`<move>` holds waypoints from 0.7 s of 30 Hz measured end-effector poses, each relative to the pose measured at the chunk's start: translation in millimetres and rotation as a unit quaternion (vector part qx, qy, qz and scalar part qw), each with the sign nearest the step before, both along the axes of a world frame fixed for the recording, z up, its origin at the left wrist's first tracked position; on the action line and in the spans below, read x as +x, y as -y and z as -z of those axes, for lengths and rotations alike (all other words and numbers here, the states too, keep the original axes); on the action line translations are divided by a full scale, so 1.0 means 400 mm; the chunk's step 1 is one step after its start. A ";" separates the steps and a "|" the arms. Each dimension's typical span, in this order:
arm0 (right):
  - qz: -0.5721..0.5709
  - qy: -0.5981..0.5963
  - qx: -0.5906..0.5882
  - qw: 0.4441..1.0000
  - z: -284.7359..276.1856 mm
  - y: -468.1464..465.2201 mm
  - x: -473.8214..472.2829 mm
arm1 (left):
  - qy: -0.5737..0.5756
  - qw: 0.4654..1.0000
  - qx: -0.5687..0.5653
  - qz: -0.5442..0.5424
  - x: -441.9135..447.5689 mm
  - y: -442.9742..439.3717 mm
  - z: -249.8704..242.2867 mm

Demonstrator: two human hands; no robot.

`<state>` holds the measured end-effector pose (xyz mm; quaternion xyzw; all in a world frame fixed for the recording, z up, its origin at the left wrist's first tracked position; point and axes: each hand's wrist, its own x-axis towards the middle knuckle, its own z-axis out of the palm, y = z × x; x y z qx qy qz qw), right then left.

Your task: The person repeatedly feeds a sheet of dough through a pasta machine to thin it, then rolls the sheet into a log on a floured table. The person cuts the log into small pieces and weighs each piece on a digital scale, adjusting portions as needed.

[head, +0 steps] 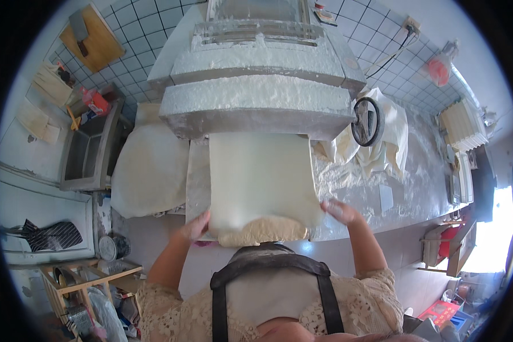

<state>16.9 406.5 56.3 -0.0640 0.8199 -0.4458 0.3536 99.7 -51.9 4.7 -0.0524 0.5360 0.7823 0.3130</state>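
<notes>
A wide, smooth sheet of dough (263, 179) comes out from under a flour-dusted metal dough-sheeting machine (258, 107) and lies towards me. Its near end is bunched into a thick, rough fold (263, 231) at the edge by my apron. At the sheet's left edge, near the fold, is my left hand (200, 225), its fingertips against the dough. My right hand (338, 211) is at the right edge, thumb and fingertips close to the dough; whether it pinches the edge is unclear. The machine's black handwheel (367, 122) stands at its right side.
A floured metal worktable (414, 171) extends right, bearing a crumpled cloth (387, 132) and a pale rectangular scraper-like piece (385, 198). Left of the machine lies a cloth-covered mound (151, 171), beside a metal sink (85, 149). A wooden rack (98, 280) stands at lower left.
</notes>
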 end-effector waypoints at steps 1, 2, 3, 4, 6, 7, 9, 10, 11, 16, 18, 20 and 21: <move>-0.002 0.034 0.020 0.999 0.009 -0.007 0.028 | 0.078 0.994 -0.071 0.035 0.033 0.005 0.004; -0.010 0.054 0.017 0.998 0.022 -0.020 0.062 | 0.148 0.976 -0.142 0.074 0.062 0.010 0.009; -0.018 0.074 0.003 0.997 0.047 -0.025 0.088 | 0.065 0.983 -0.137 0.101 0.091 0.003 0.020; -0.063 0.123 -0.022 0.990 0.084 -0.022 0.106 | -0.001 0.980 -0.164 0.108 0.112 -0.010 0.036; -0.105 0.156 0.045 0.981 0.173 -0.015 0.141 | -0.025 0.948 -0.259 0.185 0.121 -0.018 0.065; -0.150 0.120 0.091 0.977 0.216 -0.017 0.141 | -0.052 0.929 -0.292 0.220 0.109 -0.024 0.080; -0.240 0.048 0.178 0.953 0.282 -0.013 0.107 | -0.201 0.766 -0.539 0.288 0.017 -0.006 0.099; -0.184 -0.039 0.196 0.962 0.305 0.007 0.044 | -0.246 0.647 -0.637 0.338 -0.034 0.001 0.098; -0.138 -0.109 0.239 0.955 0.310 0.026 -0.013 | -0.149 0.750 -0.604 0.224 -0.118 0.008 0.096; 0.144 -0.388 -0.097 0.905 0.224 0.258 -0.430 | -0.322 0.810 -0.466 -0.151 -0.598 -0.066 0.074; 0.262 -0.383 -0.116 0.878 0.194 0.360 -0.530 | -0.326 0.776 -0.507 -0.186 -0.744 -0.100 0.075; 0.339 -0.368 -0.155 0.852 0.179 0.418 -0.574 | -0.292 0.794 -0.463 -0.264 -0.803 -0.119 0.094; 0.367 -0.361 -0.178 0.839 0.180 0.434 -0.577 | -0.290 0.804 -0.420 -0.305 -0.810 -0.123 0.103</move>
